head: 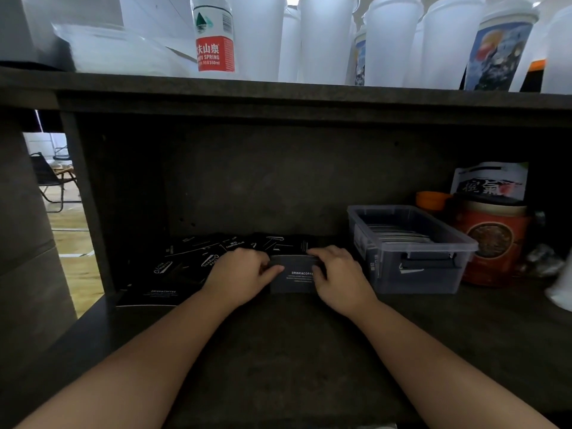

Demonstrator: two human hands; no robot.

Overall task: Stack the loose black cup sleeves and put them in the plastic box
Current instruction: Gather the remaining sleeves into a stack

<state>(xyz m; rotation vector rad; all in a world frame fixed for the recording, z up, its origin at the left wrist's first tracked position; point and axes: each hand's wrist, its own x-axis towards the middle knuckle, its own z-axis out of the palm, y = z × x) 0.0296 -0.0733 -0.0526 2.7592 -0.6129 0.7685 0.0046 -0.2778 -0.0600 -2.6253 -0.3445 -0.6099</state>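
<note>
Gripping a small upright stack of black card cup sleeves point(294, 275) between them, the left hand point(240, 275) and right hand point(339, 278) hid its ends — the clear plastic box point(411, 252) stood just beside, its contents dim.

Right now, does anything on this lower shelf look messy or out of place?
Yes. Loose black cup sleeves lie scattered at odd angles left of the hands, overlapping. Both hands, left and right, grip a squared stack. The plastic box looks tidy.

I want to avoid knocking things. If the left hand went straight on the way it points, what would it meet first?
Probably the right hand: the left hand points rightward along the sleeve stack both grip; depth is unclear.
</note>
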